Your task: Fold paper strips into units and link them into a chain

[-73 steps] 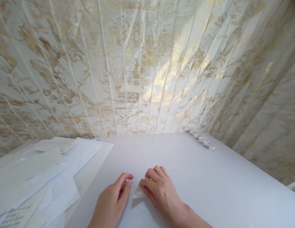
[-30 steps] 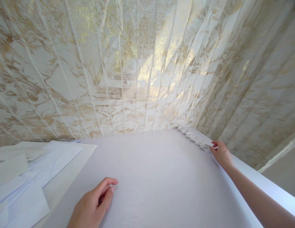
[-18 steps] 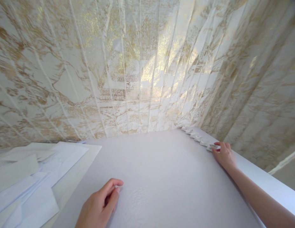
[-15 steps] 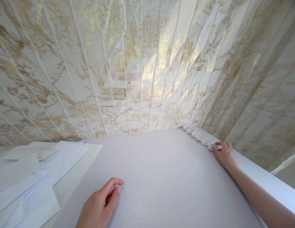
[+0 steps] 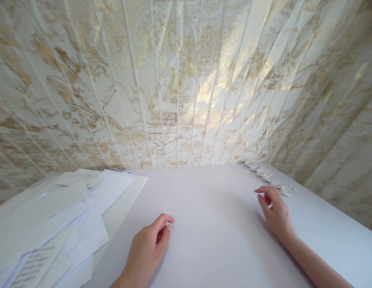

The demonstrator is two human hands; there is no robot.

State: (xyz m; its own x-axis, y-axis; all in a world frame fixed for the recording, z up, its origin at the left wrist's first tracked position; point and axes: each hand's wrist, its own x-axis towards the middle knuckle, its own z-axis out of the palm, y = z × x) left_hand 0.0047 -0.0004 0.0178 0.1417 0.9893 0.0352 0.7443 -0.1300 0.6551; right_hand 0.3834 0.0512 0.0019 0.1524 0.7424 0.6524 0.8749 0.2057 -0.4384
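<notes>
Several small folded white paper pieces [image 5: 264, 176] form a slanting row at the back right of the pale table [image 5: 204, 208]. My right hand [image 5: 274, 208] is just in front of the nearest pieces, its fingers curled with a gap between thumb and index finger and nothing between them. Low and left of the middle, my left hand [image 5: 153, 244] hovers at the table surface. Its fingers are curled, thumb and index fingertips close together, with nothing seen between them.
A spread pile of white paper sheets [image 5: 69, 208] covers the left side, one bearing printed or written lines. A patterned white and gold curtain [image 5: 174, 100] hangs along the back and right edges of the table.
My right hand has let go of the nearest folded piece and drawn back from the row toward the left. The view has shifted left, showing more of the paper pile.
</notes>
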